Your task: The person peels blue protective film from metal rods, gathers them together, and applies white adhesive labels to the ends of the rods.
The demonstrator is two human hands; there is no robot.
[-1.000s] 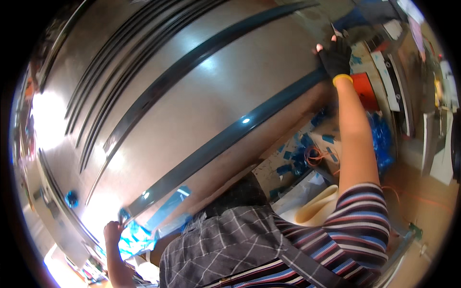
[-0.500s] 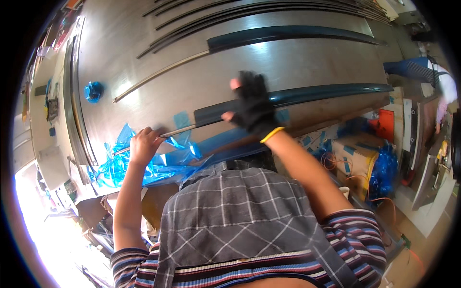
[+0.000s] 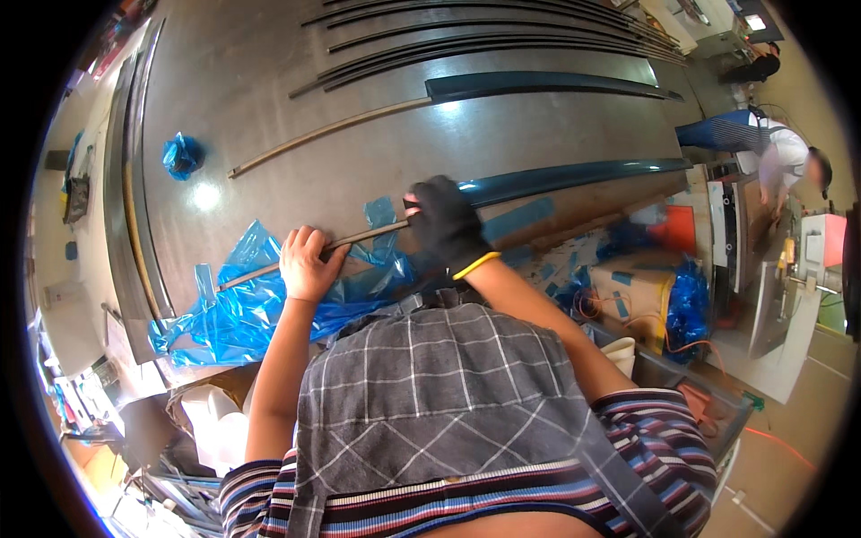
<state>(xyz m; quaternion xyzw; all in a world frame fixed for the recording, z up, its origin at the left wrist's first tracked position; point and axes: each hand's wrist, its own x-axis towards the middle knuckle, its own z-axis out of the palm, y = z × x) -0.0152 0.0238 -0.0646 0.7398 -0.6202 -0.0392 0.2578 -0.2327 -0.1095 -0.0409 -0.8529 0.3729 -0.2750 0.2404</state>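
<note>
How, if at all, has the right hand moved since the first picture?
Yes: the right hand has moved left along the table, away from its right end.

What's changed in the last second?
The right hand has moved left along the near dark strip, from about its right end toward the left hand; its grip there is unclear. The left hand stays at the near thin bar; the rear dark strip and blue bundle stayed put.

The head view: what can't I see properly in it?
- Dark strip, head view: its near end is hidden by the gloved right hand.
- Thin rod, head view: one stretch is hidden by the left hand.
- Left palm, head view: hidden by the hand's own back.
</note>
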